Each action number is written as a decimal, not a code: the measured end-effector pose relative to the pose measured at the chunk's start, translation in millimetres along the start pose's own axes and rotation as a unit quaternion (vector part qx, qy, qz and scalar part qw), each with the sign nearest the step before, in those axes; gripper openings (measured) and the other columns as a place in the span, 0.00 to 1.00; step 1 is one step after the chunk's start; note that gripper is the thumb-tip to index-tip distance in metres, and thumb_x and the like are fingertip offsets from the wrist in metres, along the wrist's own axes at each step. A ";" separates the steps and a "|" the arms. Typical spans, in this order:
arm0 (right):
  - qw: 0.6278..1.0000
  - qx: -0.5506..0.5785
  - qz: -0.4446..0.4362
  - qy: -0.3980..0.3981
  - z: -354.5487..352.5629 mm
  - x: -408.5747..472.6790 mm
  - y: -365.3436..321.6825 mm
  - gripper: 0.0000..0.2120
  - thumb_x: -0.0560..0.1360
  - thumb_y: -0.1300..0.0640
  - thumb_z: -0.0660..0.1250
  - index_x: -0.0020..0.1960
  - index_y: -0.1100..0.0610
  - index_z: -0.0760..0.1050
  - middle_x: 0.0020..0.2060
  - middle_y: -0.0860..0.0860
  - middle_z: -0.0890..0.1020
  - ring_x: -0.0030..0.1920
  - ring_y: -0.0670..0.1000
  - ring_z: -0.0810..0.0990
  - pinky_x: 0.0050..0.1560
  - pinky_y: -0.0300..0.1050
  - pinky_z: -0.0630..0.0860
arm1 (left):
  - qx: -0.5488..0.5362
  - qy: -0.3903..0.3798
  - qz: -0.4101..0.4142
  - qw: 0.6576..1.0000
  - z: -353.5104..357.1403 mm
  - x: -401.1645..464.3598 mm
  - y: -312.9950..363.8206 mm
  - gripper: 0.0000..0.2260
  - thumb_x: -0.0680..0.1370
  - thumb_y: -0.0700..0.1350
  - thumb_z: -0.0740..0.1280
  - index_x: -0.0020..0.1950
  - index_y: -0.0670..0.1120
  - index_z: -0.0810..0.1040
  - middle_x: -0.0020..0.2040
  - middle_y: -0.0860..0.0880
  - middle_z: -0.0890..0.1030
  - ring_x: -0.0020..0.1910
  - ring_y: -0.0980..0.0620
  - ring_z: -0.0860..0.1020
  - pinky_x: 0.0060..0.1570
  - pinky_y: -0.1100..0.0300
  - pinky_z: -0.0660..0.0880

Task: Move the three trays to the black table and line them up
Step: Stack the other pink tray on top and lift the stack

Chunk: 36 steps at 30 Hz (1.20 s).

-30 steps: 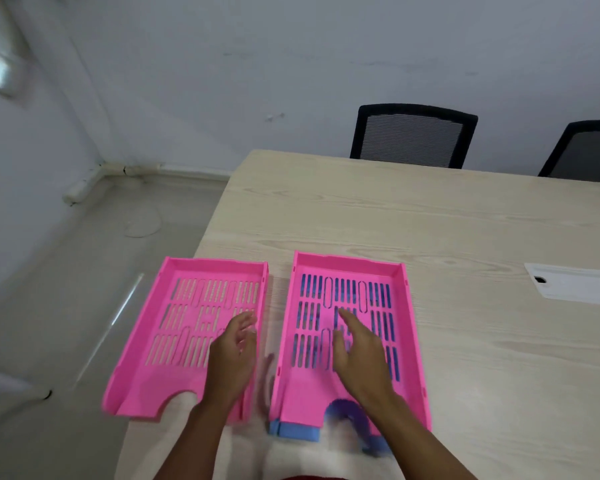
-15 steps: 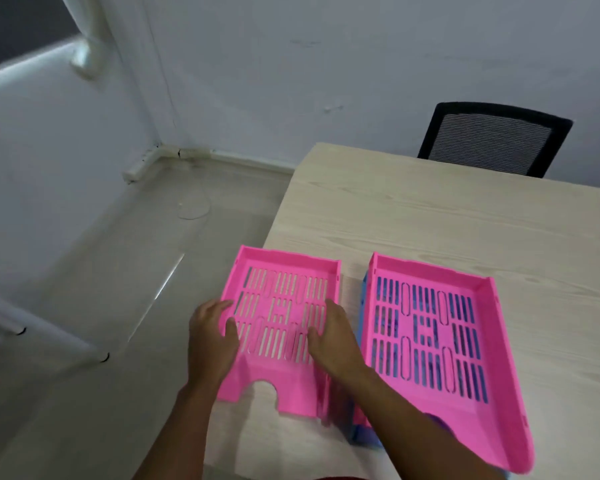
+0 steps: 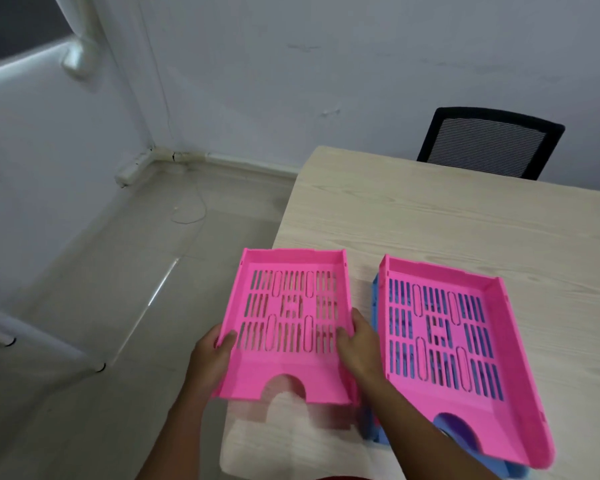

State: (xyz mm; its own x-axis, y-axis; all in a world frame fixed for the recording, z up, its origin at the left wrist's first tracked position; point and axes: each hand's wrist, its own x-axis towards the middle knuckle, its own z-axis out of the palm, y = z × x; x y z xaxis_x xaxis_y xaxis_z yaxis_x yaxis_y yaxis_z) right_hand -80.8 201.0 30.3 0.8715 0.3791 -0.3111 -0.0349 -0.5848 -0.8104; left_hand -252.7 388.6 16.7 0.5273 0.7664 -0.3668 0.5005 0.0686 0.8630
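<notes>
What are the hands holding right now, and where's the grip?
Both hold the left pink tray by its long side walls: left hand on the left wall, right hand on the right wall.

A black mesh chair (image 3: 489, 143) stands behind the pale wooden table (image 3: 430, 216).

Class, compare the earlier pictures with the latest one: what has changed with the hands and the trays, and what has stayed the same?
Both hands, earlier resting one on each pink tray, now grip the left pink tray: left hand on its left edge, right hand on its right. It appears lifted off the wooden table. The other pink tray stays stacked on the blue tray.
</notes>
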 end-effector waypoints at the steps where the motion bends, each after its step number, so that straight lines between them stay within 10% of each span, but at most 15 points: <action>1: 1.000 0.017 -0.026 0.000 -8.5 -3.1 -11.4 0.22 0.79 0.59 0.63 0.73 0.55 0.72 0.65 0.54 0.82 0.63 0.56 0.81 0.68 0.58 0.77 | -0.020 -0.001 0.011 1.000 -5.2 -2.2 7.5 0.07 0.81 0.41 0.63 0.54 0.52 0.79 0.46 0.51 0.83 0.51 0.42 0.82 0.49 0.51 0.77; 6: 0.986 0.130 -0.092 0.042 -81.3 -26.1 -42.4 0.25 0.80 0.57 0.68 0.76 0.51 0.69 0.72 0.44 0.72 0.70 0.47 0.73 0.73 0.53 0.68 | -0.153 -0.024 0.092 0.984 -18.0 -20.9 47.6 0.04 0.79 0.42 0.67 0.52 0.48 0.78 0.45 0.52 0.85 0.47 0.46 0.81 0.45 0.55 0.78; 9: 0.978 0.200 -0.058 -0.001 -110.0 -24.7 -25.2 0.32 0.75 0.45 0.70 0.77 0.45 0.66 0.74 0.46 0.73 0.72 0.51 0.73 0.72 0.57 0.69 | -0.205 -0.090 0.092 0.970 9.0 -30.0 68.9 0.18 0.74 0.50 0.71 0.62 0.50 0.77 0.58 0.49 0.84 0.57 0.47 0.81 0.55 0.48 0.76; 13: 0.982 0.182 -0.023 0.041 -131.6 -20.0 8.0 0.26 0.78 0.62 0.66 0.75 0.50 0.70 0.68 0.52 0.80 0.66 0.57 0.80 0.66 0.61 0.76 | -0.132 -0.138 0.108 0.976 59.3 -41.2 81.2 0.37 0.69 0.62 0.68 0.76 0.52 0.67 0.72 0.51 0.74 0.70 0.53 0.73 0.71 0.47 0.68; 17: 0.980 0.177 0.000 0.091 -175.7 -25.3 32.7 0.23 0.81 0.69 0.60 0.68 0.47 0.76 0.57 0.49 0.85 0.50 0.44 0.86 0.50 0.46 0.85 | -0.090 -0.174 0.094 0.976 101.5 -58.0 88.2 0.32 0.75 0.59 0.63 0.78 0.55 0.62 0.76 0.53 0.70 0.74 0.53 0.68 0.73 0.45 0.65; 20: 0.980 0.165 0.004 0.112 -214.2 -30.6 50.4 0.22 0.81 0.67 0.60 0.71 0.52 0.76 0.61 0.55 0.84 0.58 0.54 0.84 0.61 0.61 0.80 | -0.075 -0.193 0.100 0.973 140.8 -74.1 96.4 0.23 0.82 0.53 0.60 0.77 0.54 0.63 0.72 0.53 0.74 0.69 0.56 0.73 0.66 0.56 0.73; 23: 0.982 0.149 0.007 0.114 -253.7 -34.2 68.1 0.20 0.82 0.65 0.60 0.68 0.48 0.79 0.56 0.50 0.87 0.48 0.49 0.87 0.49 0.54 0.84 | -0.051 -0.213 0.103 0.970 175.9 -93.2 106.1 0.18 0.83 0.49 0.57 0.74 0.59 0.65 0.63 0.60 0.79 0.58 0.67 0.78 0.53 0.68 0.76; 27: 0.978 0.179 0.015 0.101 -285.5 -41.5 82.6 0.21 0.82 0.63 0.62 0.56 0.37 0.83 0.49 0.43 0.89 0.43 0.47 0.88 0.40 0.45 0.84 | -0.008 -0.213 0.126 0.969 207.4 -107.9 107.8 0.21 0.83 0.47 0.59 0.76 0.56 0.64 0.66 0.60 0.78 0.64 0.66 0.75 0.67 0.55 0.72; 36: 0.979 0.189 0.023 0.076 -290.5 -23.9 109.9 0.19 0.83 0.61 0.61 0.61 0.40 0.81 0.54 0.47 0.88 0.52 0.54 0.87 0.52 0.59 0.84 | 0.055 -0.161 0.099 0.980 231.7 -121.7 114.4 0.18 0.83 0.45 0.57 0.72 0.59 0.66 0.57 0.59 0.80 0.56 0.60 0.79 0.58 0.54 0.75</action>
State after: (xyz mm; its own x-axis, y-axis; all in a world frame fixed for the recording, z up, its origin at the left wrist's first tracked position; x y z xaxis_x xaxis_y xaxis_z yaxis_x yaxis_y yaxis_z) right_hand 36.7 -80.7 92.9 0.9263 0.2315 -0.2974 -0.2293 -0.2804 -0.9321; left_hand -100.5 155.2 79.6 0.8020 0.5151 -0.3025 0.4290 -0.1442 0.8917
